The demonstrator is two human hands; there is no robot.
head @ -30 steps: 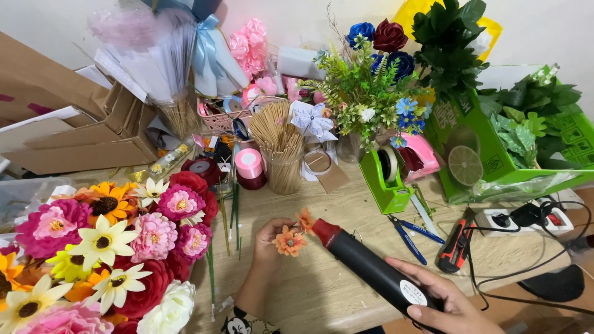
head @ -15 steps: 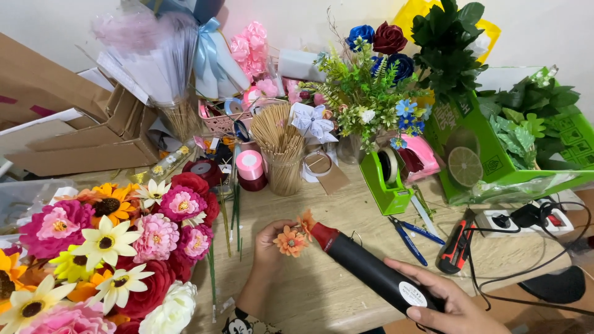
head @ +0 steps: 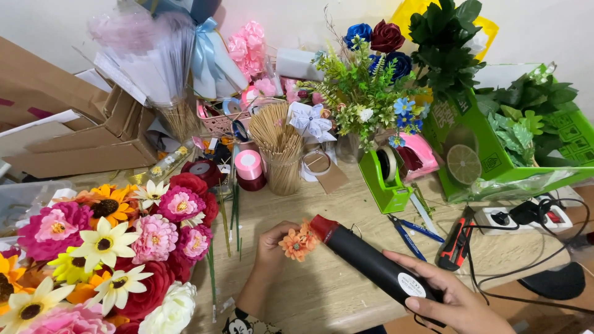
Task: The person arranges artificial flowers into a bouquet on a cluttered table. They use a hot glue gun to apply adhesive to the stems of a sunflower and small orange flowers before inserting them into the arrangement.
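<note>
A: So, which step is this?

B: Heating or gluing, by the look of it. The left hand [head: 272, 240] has its fingers pinched around a small orange paper flower [head: 296, 243], lifted just above the bench [head: 334, 291]. The right hand [head: 448, 297] has its fingers wrapped around the rear of a black heat tool [head: 371, 263], whose red nozzle touches the flower's side.

A: Where does the flower sit among everything else?

B: Near the front middle of the bench, right of the big bouquet of paper flowers [head: 111, 241] and below the cup of wooden sticks [head: 281, 154]. The green tape dispenser [head: 387, 176] and blue pliers [head: 411, 232] lie farther right, well apart from it.

A: What does the next move call for?

B: My judgement: a steady nozzle and fingertips kept back from the hot tip, since they sit close. The flower probably needs turning slowly, and the cable toward the power strip [head: 513, 216] needs slack.
</note>
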